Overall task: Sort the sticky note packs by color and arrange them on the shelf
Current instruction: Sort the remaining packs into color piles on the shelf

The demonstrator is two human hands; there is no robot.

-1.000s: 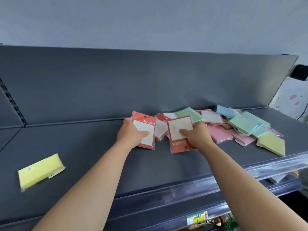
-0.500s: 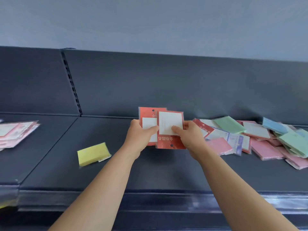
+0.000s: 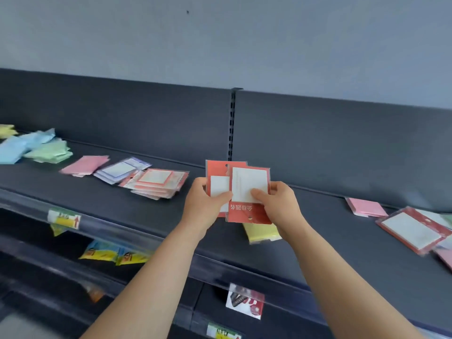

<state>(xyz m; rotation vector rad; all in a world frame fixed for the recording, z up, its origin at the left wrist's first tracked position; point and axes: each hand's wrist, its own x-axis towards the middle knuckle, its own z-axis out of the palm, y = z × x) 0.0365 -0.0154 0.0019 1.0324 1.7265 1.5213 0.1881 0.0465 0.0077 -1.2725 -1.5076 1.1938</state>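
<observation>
1. While they are held upright at frame centre above the dark grey metal shelf (image 3: 117,204), two red plastic-wrapped sticky note packs (image 3: 249,184) overlap, left hand (image 3: 203,204) pinching one, right hand (image 3: 278,204) the other.
2. The matching red-bordered stack (image 3: 156,183) lies left of centre, nearest the left hand.

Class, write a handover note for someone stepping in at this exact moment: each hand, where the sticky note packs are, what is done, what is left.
Left hand holds one red pack. Right hand holds a second red pack overlapping the first, above the shelf.
Done: colour groups lie at left: red pile, purple packs, pink stack, green packs, blue packs.
Left: probably add both held packs to the red pile, then sort the yellow pack, loose pink pack and loose red pack.
</observation>
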